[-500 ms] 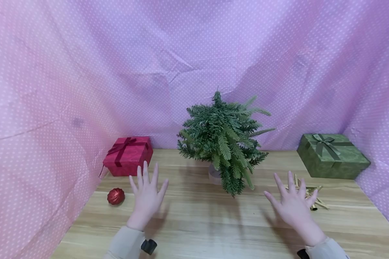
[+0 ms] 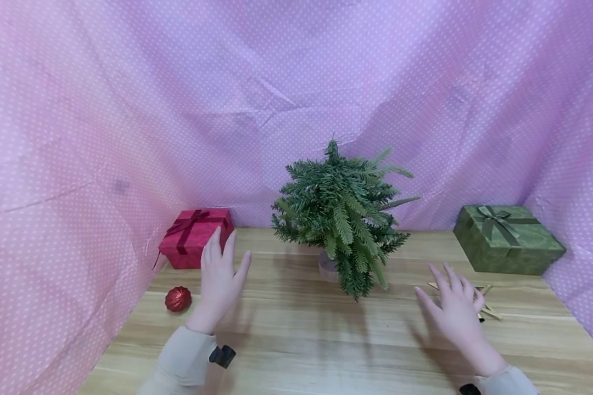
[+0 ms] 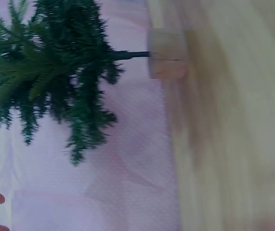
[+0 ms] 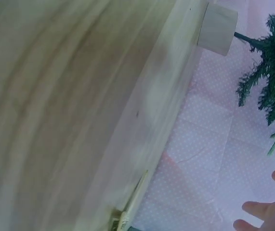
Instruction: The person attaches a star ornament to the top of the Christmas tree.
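A SNAG WITHIN REACH

Head view: from my remote seat, my left hand [image 2: 221, 282], fingers spread and empty, hovers right of a red ornament [image 2: 178, 299]; a careless sweep could roll it. My right hand's [image 2: 456, 315] parted fingers half-hide a gold star [image 2: 492, 313]; grabbing unsighted could bend it.

Left wrist view: the tree [image 3: 55, 67] stands between both hands' fingers; brushed branches could tip its small base [image 3: 168, 54].

Right wrist view: visible fingertips [image 4: 255, 209] sit apart from the star; misjudged height could knock it.
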The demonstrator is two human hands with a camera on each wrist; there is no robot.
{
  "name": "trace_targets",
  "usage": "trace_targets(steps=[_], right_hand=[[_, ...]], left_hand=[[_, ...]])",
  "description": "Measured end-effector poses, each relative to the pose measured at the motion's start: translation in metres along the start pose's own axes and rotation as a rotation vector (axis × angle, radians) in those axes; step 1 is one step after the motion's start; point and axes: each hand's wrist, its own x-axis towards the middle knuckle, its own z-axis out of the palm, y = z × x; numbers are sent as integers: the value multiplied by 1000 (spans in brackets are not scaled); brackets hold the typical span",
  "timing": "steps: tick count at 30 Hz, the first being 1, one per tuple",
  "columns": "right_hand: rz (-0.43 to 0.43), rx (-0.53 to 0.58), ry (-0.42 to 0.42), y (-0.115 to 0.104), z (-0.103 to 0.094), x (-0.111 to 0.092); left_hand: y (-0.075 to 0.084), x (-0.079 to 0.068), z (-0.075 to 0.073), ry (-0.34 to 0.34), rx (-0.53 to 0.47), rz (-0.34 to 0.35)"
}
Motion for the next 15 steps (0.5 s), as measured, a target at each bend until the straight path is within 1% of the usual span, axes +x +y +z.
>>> trace_targets(steps=[3,8,11,15], right_hand=[[23,39,-15,5,-1,0],[69,92,-44,14,-1,0],[89,126,-48,17,-2,0],[107,146,-54,21,-5,1]], left_hand=[[5,12,-7,22,-53,11],[16,32,-18,6,-118,-24],[23,40,-23,13,-150,-33],[32,49,-28,39,-190,-19]])
